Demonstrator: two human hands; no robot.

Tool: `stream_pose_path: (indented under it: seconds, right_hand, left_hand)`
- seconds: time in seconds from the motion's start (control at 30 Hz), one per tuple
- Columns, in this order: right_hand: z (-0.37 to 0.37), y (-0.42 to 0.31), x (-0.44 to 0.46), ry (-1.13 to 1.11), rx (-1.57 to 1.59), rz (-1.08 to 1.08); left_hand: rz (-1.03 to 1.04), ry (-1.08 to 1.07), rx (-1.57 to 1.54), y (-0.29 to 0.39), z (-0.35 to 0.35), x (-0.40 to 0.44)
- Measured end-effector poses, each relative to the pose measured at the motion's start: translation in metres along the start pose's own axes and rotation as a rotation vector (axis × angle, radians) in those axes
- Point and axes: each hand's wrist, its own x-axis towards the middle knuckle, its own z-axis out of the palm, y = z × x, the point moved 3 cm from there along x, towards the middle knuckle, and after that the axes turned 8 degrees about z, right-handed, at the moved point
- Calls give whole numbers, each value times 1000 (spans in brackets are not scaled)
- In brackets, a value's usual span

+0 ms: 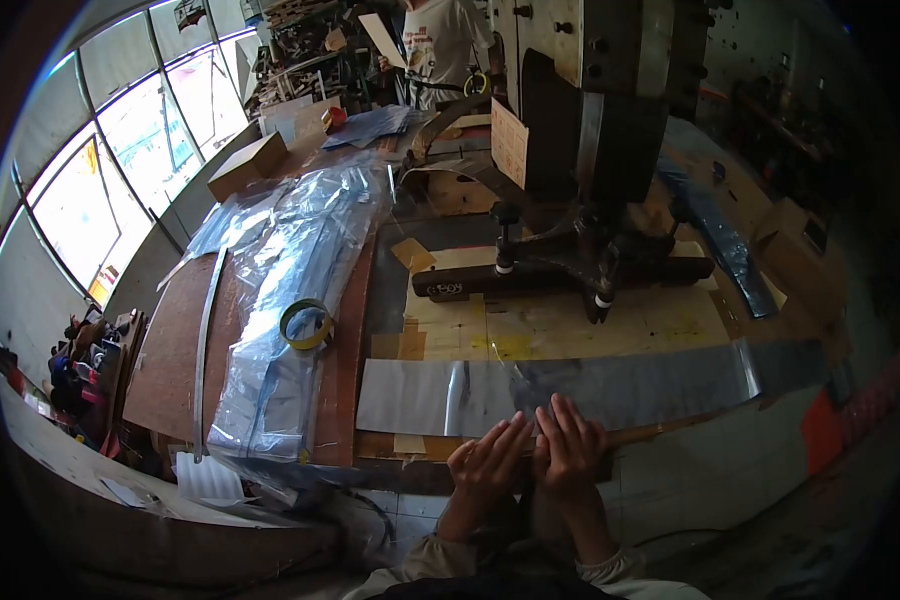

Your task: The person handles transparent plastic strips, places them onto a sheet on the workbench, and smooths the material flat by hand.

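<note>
A long grey sheet-metal strip [640, 388] lies across the front of the work table, with a bright reflection near each end. My left hand [490, 455] is at its front edge near the middle, fingers stretched forward and nothing visible in them. Close beside it on the right, my right hand [568, 445] also has its fingers extended and seems empty. The fingertips overlap the strip in view; whether they press on it I cannot tell. Beyond the strip, a dark bar marked in white [575, 280] lies on a wooden board [560, 325] under a machine head [625, 120].
Left of the strip are plastic-wrapped sheets [290, 270] with a tape roll [306, 325] on top. A thin metal ruler [208, 350] lies farther left. A cardboard box [248, 167] stands behind. Another person [440, 50] is at the back. A blue-wrapped strip [725, 245] lies right.
</note>
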Motion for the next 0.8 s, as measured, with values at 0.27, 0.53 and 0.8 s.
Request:
stream_pose_path:
  seconds: [0.27,0.53,0.8]
  right_hand:
    - [8,3,-1,127,-16,-35]
    - [11,3,-2,135,-30,-41]
    - [9,4,-1,125,-48,-63]
  left_hand:
    - [50,125,67,-3,20,-18]
    - [49,172,162,-2,24,-19]
    - [66,57,186,-2,17,-18]
